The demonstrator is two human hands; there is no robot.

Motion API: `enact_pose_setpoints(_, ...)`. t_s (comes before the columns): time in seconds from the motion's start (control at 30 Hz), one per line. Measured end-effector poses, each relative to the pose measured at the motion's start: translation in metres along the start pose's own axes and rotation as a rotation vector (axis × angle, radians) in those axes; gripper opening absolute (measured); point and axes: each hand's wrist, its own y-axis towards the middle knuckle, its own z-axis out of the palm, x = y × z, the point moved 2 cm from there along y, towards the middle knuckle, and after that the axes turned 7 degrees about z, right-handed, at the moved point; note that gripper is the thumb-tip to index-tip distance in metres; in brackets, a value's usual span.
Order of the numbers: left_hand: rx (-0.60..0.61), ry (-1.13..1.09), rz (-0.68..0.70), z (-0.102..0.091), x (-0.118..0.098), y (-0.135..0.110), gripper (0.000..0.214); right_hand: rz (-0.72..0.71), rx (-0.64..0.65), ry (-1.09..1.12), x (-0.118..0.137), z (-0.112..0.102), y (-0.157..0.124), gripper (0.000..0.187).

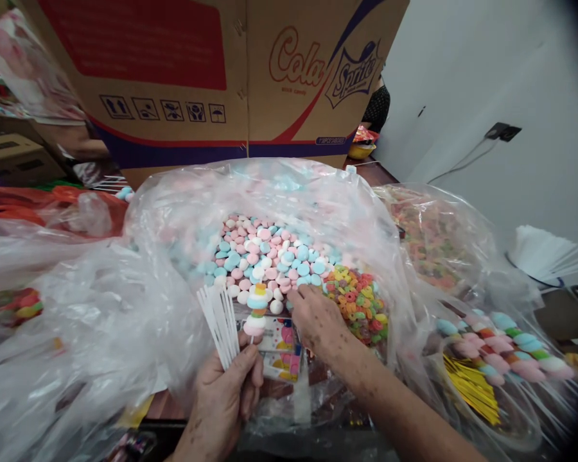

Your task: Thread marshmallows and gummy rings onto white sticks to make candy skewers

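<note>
My left hand is closed round a bundle of white sticks and a candy skewer. The skewer stands upright, threaded with pink, white and blue marshmallows and small orange and yellow pieces. My right hand rests at the near edge of the loose marshmallows, beside a heap of colourful gummy rings. Its fingers are bent together, and whatever may be between the tips is hidden. Both heaps lie in a big clear plastic bag. Below the skewer lies a printed packet.
A large cardboard box stands behind the bag. At the right are finished marshmallow skewers, yellow twist ties, white sticks and a bag of gummy rings. More plastic bags crowd the left. Another person's arm shows behind.
</note>
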Motion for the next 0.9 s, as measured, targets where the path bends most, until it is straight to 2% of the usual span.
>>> enact_pose_setpoints(0.13, -0.011, 0.001, -0.014, 0.003, -0.002, 0.000, 0.041, 0.005, -0.150, 0.193, -0.003, -0.009, 0.000, 0.021)
enact_pose_setpoints(0.23, -0.010, -0.012, -0.013, 0.001, 0.000, 0.001, 0.043, -0.052, -0.158, 0.308, 0.006, -0.017, 0.003, 0.020)
enact_pose_setpoints(0.43, -0.009, -0.007, -0.011, -0.001, 0.003, 0.001, 0.049, 0.023, 0.028, 0.074, 0.029, -0.010, 0.009, 0.023)
enact_pose_setpoints(0.57, -0.020, 0.002, 0.015, -0.001, 0.004, 0.001, 0.046, -0.007, 0.002, 0.027, 0.033, -0.003, 0.006, 0.021)
enact_pose_setpoints(0.73, 0.033, 0.011, 0.009, -0.004, 0.010, 0.002, 0.048, -0.076, -0.024, 0.027, 0.036, -0.003, 0.005, 0.025)
enact_pose_setpoints(0.83, 0.037, 0.026, 0.029, -0.006, 0.014, 0.003, 0.049, 0.032, -0.029, 0.126, 0.026, -0.007, 0.008, 0.023)
enact_pose_setpoints(0.9, 0.033, 0.050, 0.033, -0.007, 0.016, 0.003, 0.050, 0.157, -0.039, 0.342, 0.011, -0.011, 0.008, 0.018)
